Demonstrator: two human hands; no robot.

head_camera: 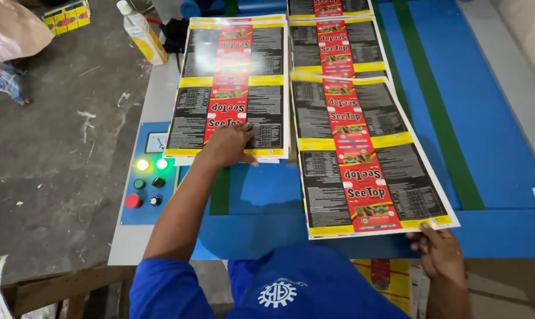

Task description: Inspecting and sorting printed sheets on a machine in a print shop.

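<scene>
Printed sheet (368, 159): near corner pinched by right hand (439, 253).
Left hand (229, 145): flat, fingers spread, pressing on sheet stack (232, 82).

I stand in a print workshop: printed label sheets (229, 82) lie stacked on a blue conveyor bed (486, 130), control panel (148, 174) at its left edge, over a stained concrete floor (49, 147).

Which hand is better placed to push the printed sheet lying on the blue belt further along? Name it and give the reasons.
The right hand: it already grips the near edge of the glossy printed sheet on the blue belt. The left hand rests on the separate stack of sheets.
</scene>
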